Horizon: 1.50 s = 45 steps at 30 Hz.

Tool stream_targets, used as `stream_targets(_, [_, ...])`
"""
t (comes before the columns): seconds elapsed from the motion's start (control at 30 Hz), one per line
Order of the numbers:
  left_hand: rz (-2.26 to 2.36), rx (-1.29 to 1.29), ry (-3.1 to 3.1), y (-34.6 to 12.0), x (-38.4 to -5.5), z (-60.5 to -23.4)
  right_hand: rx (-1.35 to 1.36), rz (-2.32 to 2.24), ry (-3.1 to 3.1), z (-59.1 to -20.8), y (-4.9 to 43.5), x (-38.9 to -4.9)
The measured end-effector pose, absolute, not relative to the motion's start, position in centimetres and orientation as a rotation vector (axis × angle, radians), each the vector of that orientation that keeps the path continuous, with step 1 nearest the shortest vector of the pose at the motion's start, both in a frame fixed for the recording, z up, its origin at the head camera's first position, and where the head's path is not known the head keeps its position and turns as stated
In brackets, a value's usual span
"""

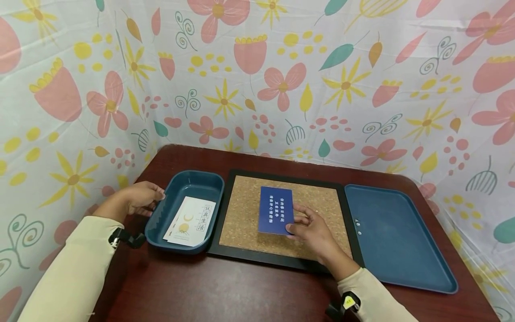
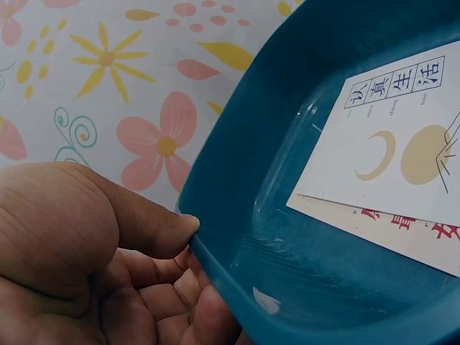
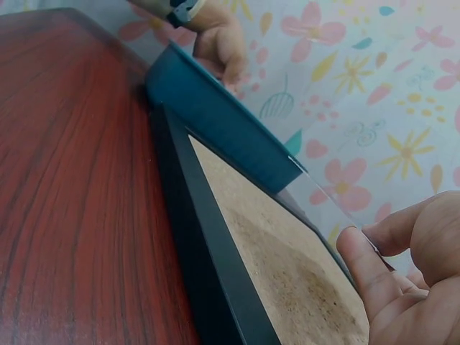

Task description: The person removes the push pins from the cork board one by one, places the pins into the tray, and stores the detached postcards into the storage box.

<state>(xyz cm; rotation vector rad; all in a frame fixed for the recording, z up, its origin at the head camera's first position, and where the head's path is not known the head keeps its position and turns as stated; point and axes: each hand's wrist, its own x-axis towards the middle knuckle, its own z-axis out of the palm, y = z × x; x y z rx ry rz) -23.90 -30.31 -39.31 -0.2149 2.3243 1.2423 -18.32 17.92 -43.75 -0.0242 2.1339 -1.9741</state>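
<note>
My right hand (image 1: 311, 230) pinches a blue card (image 1: 275, 210) with white lettering by its right edge, thumb on top. The card is held above a cork board (image 1: 241, 223) with a black frame; in the right wrist view the card (image 3: 334, 201) appears edge-on, apart from the cork. With thumb and fingers, my left hand (image 1: 145, 199) grips the left rim of a deep blue tray (image 1: 219, 179). White printed cards (image 1: 193, 221) lie overlapping inside that tray, the top one bearing a moon drawing and boxed characters.
To the right of the cork board lies a shallow blue tray (image 1: 396, 237), with small light spots near its left edge. Everything rests on a dark red-brown table (image 1: 225, 290). A flower-patterned cloth (image 1: 257, 98) hangs behind and along the sides.
</note>
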Motion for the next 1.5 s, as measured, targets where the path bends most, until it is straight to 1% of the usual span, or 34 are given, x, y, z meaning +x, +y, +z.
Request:
stream_targets(0.73, [1.256, -0.221, 2.298, -30.2, -23.9, -39.0, 0.01, -1.975, 2.137, -43.9, 16.2, -18.4])
stream_targets(1.5, [1.247, -0.238, 2.336, -30.2, -23.9, -39.3, -0.057, -1.976, 2.124, -43.8, 15.0, -18.5])
